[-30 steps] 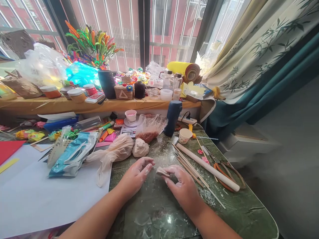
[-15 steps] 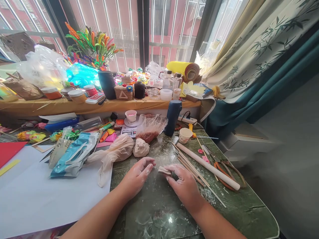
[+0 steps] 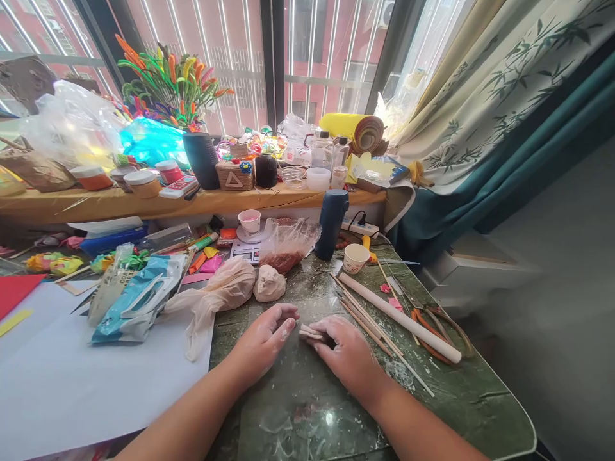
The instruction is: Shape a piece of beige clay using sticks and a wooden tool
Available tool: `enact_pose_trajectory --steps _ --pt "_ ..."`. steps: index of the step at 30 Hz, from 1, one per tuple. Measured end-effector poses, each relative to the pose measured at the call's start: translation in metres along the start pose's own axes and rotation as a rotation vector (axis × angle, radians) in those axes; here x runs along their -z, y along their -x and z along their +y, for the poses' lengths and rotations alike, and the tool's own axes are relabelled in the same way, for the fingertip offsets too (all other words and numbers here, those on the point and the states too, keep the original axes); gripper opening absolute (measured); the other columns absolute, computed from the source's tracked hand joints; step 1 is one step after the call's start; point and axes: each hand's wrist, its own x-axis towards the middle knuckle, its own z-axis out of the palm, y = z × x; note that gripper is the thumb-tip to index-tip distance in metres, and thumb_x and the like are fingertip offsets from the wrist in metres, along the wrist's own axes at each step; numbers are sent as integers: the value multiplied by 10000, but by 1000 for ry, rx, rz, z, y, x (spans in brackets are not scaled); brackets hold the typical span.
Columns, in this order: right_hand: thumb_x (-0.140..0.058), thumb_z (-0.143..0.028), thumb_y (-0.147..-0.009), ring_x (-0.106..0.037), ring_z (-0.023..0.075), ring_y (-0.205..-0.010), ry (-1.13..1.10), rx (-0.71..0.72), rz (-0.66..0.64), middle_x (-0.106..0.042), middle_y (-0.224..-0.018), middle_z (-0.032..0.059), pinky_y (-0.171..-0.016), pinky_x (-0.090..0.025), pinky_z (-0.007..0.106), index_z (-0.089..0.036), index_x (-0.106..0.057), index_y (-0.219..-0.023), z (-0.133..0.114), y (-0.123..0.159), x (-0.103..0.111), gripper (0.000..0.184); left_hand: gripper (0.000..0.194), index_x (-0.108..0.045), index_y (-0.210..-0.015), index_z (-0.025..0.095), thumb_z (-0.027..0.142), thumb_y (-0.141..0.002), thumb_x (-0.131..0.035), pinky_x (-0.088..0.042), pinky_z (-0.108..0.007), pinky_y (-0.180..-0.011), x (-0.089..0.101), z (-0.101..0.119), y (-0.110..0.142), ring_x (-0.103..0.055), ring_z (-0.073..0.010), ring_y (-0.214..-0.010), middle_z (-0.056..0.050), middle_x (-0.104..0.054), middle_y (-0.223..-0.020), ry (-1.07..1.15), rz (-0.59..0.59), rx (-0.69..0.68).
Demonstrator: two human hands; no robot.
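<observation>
My right hand [image 3: 350,351] pinches a small, pale, folded piece of clay [image 3: 310,333] between thumb and fingers, low over the green tabletop. Facing it from the left, my left hand [image 3: 263,338] is loosely curved, thumb and fingers apart, with nothing visible in it. White residue dusts the fingers of both hands. Beyond the left hand sits a rough lump of whitish clay [image 3: 270,283], touching or very near a crumpled pale plastic bag [image 3: 225,282]. A clear bag of reddish-brown material [image 3: 283,261] stands behind the lump.
To the right lie a pale rolling pin [image 3: 401,318], several thin wooden sticks [image 3: 368,320] and orange-handled pliers [image 3: 430,333]. A paper cup [image 3: 356,258] and a dark blue bottle [image 3: 331,224] stand farther back. White paper [image 3: 120,390] and a blue-white packet [image 3: 139,301] occupy the left side.
My right hand has moved slightly left with the clay piece, whose folded layers now show more, closer to my left hand. The left hand stays nearly still; the view has shifted slightly.
</observation>
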Motion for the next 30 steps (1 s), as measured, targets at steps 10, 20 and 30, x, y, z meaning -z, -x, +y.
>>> enact_pose_trajectory --steps 10,20,30 --pt "-692 -186 -887 -672 248 -942 57 -17 -50 -726 -963 49 -854 -513 372 -242 -700 -972 5 0 -4 103 333 -642 -1235 219 402 -994 -503 -484 -399 -1033 -1 -4 -2 -663 -278 -1154 -89 -732 -1230 2 -8 -11" --pt "-723 -207 -810 -674 237 -987 -153 -156 -37 -728 -1047 49 -903 -515 370 -233 -672 -1076 -7 2 -2 272 190 -763 -1012 244 288 -839 -698 -515 -332 -898 -4 3 -4 -698 -244 -966 -37 -773 -1019 -53 -82 -125" --pt "-750 -300 -834 -670 208 -864 -621 -269 -119 -723 -921 25 -803 -527 324 -219 -696 -1006 -3 -2 1 197 193 -711 -1025 209 343 -903 -643 -540 -317 -858 -6 -1 -2 -707 -238 -939 -49 -762 -1009 118 -55 -55"
